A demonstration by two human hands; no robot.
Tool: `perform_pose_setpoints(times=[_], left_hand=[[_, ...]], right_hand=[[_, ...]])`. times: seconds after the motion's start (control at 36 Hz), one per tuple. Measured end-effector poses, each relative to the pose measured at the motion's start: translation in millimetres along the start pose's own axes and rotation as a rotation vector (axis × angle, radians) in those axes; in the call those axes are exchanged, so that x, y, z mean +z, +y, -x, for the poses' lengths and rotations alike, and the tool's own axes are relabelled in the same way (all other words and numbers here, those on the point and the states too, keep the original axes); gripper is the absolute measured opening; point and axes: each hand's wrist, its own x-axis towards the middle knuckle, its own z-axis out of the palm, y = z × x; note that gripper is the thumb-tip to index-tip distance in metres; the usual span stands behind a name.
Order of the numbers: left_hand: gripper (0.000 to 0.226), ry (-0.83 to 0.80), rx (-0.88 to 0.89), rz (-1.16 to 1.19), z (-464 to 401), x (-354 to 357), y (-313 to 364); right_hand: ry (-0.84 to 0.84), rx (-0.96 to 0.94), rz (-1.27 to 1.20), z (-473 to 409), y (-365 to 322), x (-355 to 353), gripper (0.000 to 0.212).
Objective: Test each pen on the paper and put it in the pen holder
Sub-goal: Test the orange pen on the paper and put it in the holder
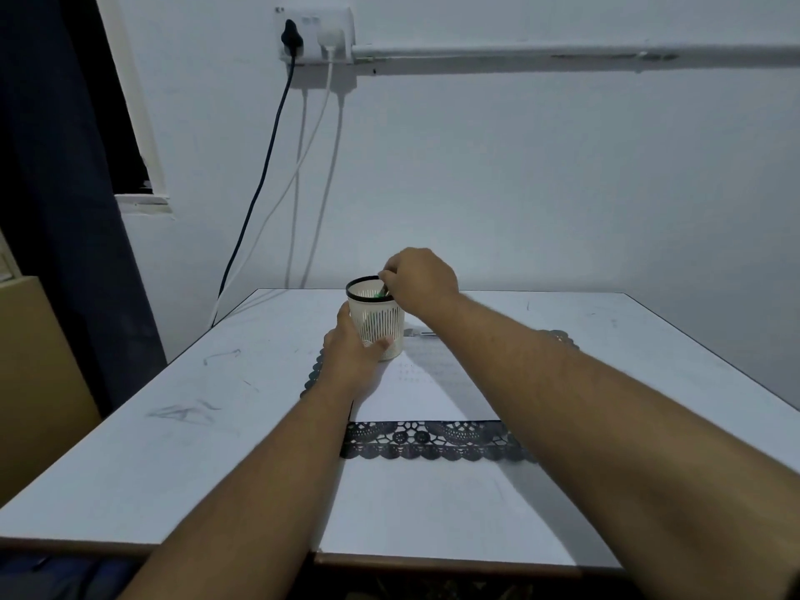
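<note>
Gripping one white slotted pen holder [375, 316] by its lower side, the left hand [353, 346] curls round it. Directly above, the right hand [420, 277] pinches one pen [383, 291] dipping inside the black rim. Just right of the holder another pen [426, 334] lies at the far edge of one paper sheet [426, 391]. Bare table [216, 426] spreads left of the grip.

Upright white slotted pen holder [380, 322] with black rim, standing at far edge of white paper [426, 391]; pen [383, 291] tilted inside.
</note>
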Motion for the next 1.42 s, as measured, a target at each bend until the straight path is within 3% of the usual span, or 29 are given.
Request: perform_pose_setpoints(times=[0.11,0.33,0.42,0.53,0.58,0.64,0.72,0.89,1.03,1.19,1.42], left_hand=[[0.089,-0.005,-0.003,-0.023,-4,-1,-2],[0.107,0.091,0.033,-0.037,1,-7,6],[0.101,0.250,0.233,-0.061,12,-14,21],[0.058,0.456,0.651,-0.135,28,-18,43],[0.034,0.358,0.786,-0.170,33,-10,53],[0.017,0.138,0.839,-0.294,38,2,54],[0.026,-0.145,0.789,-0.500,41,21,40],[0.040,-0.437,0.563,-0.584,39,25,25],[0.042,-0.465,0.536,-0.556,41,24,24],[0.043,-0.470,0.525,-0.555,42,23,27],[0.043,-0.486,0.503,-0.552,44,24,25]], right_hand=[[-0.044,-0.007,-0.128,2,3,-3,0.037],[0.188,-0.025,-0.350,13,47,-22,0.024],[0.191,0.015,-0.301,33,76,-22,0.016],[0.009,0.066,-0.234,66,114,-16,0.036],[-0.128,0.046,-0.186,82,125,-11,0.042],[-0.229,0.020,-0.077,97,130,-6,0.042],[-0.339,-0.036,0.035,111,131,-3,0.038],[-0.339,-0.063,0.027,115,130,-3,0.037],[-0.258,0.021,-0.077,111,141,-7,0.028],[0.046,0.277,0.023,101,174,-35,0.005],[-0.107,0.522,0.204,105,200,-32,0.017]])
